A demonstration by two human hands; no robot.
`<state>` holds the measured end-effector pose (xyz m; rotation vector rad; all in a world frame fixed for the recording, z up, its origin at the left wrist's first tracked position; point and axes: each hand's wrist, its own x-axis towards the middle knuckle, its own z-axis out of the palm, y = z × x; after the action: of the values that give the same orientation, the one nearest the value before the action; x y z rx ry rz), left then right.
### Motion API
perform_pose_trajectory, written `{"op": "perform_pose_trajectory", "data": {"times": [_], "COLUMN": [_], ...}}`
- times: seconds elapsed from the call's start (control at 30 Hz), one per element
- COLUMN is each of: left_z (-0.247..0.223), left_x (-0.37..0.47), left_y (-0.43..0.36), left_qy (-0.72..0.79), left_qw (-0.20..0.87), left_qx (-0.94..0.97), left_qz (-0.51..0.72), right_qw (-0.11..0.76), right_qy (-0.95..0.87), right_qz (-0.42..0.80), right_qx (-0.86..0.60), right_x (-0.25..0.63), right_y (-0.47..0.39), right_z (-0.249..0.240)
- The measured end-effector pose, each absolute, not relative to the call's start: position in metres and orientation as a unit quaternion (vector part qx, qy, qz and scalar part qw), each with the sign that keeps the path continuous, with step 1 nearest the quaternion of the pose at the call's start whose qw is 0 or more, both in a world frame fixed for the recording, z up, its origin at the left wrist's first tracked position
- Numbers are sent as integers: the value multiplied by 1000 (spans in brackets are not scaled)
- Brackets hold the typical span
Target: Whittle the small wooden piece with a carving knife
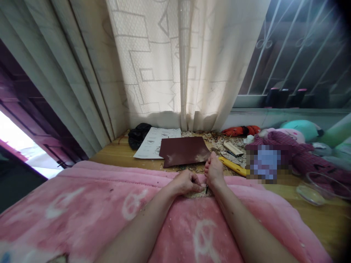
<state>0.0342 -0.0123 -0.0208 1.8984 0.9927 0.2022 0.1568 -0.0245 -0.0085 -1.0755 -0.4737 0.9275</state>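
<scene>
My left hand (188, 182) is closed in a pinch at the edge of the pink blanket, its fingertips on a small pale piece (203, 187) whose kind I cannot make out. Beside it my right hand (214, 172) is curled into a fist around a thin tool with a dark tip (207, 189). The tip points down close to the pale piece; the fist hides the rest of the tool. Just beyond my hands lies a brown sheet (183, 150), partly over a white printed sheet (149, 144). A yellow-handled tool (233, 167) rests right of my right hand.
The pink blanket (109, 204) covers the near side of the wooden surface (105, 155). Scraps and shavings (211, 137) litter the back by the curtain (164, 65). A black bag (138, 135) is at left; plush toys (298, 129) and a clear container (311, 193) stand at right.
</scene>
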Motion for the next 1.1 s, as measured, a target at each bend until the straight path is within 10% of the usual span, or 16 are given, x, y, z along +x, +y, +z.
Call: {"op": "perform_pose_trajectory", "data": {"times": [1.1], "left_z": [-18], "left_x": [31], "left_y": [-14], "left_qy": [383], "left_qw": [499], "left_qx": [770], "left_qz": [106], "right_qw": [751], "right_qy": [-281], "right_qz": [513], "right_qx": [-305], "right_x": [157], "right_y": [-54], "right_z": [20]}}
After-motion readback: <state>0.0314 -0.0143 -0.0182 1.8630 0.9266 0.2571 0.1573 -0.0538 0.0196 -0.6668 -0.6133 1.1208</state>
